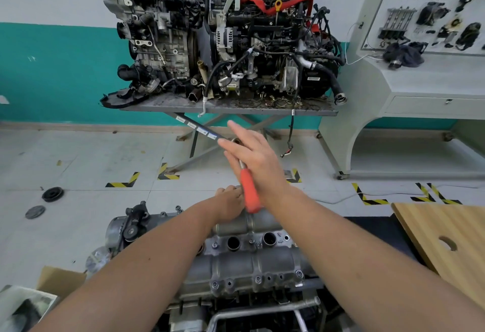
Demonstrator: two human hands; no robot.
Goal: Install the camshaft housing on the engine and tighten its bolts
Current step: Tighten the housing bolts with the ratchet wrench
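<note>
- The camshaft housing [246, 255] sits on the engine [236, 302] at lower centre of the frame
- The right hand [256, 159], fingers straight and relaxed, presses against a ratchet wrench [249, 192] with an orange handle, mid-frame
- The left hand [229, 204] rests at the housing's far end beside the wrench; whether its fingers grip anything cannot be told
- Two other engines stand on a counter [228, 109] in the upper half

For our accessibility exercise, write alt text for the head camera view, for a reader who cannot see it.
A person's right hand, fingers straight, rests against an orange-handled ratchet standing over the far end of a camshaft housing, while the left hand touches the housing there. Two other engines sit on a table behind.
</note>
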